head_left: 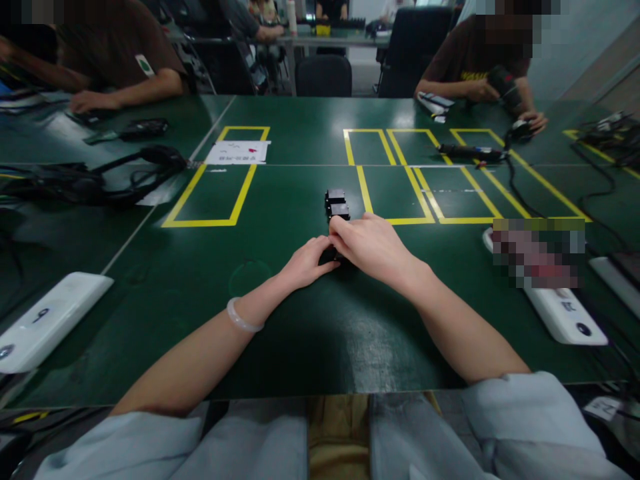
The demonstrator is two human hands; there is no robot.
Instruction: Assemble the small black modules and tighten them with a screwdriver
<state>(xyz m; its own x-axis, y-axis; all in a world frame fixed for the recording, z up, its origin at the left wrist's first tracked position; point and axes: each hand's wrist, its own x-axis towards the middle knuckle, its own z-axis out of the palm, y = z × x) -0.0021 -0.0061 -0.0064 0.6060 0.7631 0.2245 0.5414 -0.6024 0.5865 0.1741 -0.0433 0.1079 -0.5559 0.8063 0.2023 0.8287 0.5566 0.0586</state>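
A small black block-like object (pixel 339 205) lies on the green table (pixel 310 327), stretching away from my fingers. My left hand (pixel 309 261) pinches a dark part at its near end, with the thumb at the front. My right hand (pixel 373 247) curls over the same end from the right, fingers bent and pressed together against the left fingertips. Between the hands the near portion of the black object is mostly hidden, so its exact shape there cannot be made out.
White numbered devices lie at left (pixel 55 320) and right (pixel 565 317). Yellow tape rectangles (pixel 245 193) mark the table, one with a paper sheet (pixel 239 153). Black cabled gear (pixel 125 173) is at left, a black tool (pixel 473 153) at right. Two people sit opposite.
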